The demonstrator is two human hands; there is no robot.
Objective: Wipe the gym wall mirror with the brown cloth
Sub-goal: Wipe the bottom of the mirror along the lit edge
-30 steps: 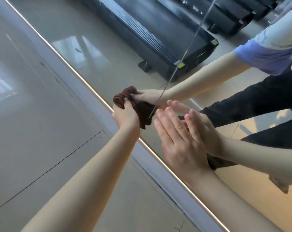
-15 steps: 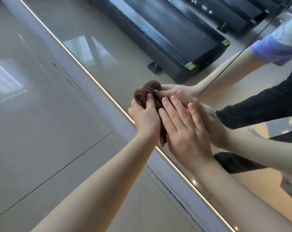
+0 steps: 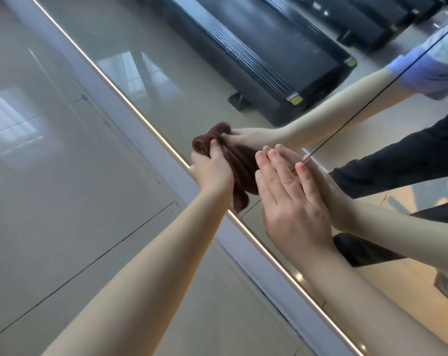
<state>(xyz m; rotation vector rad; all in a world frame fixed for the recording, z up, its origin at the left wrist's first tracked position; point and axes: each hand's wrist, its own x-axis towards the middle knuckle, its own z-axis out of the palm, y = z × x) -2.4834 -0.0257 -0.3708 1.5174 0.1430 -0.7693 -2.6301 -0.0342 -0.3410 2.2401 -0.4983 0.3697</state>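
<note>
A bunched brown cloth [image 3: 239, 165] is gripped in the left hand [image 3: 212, 173] against the frameless glass wall mirror [image 3: 192, 80]. Just beside the cloth, the right hand [image 3: 292, 201] is pressed flat, fingers straight.

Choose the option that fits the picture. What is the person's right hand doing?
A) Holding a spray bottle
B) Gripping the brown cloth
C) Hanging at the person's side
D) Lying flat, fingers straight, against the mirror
D: the right hand lies flat with straight fingers on the mirror, while the left hand grips the brown cloth.
</note>
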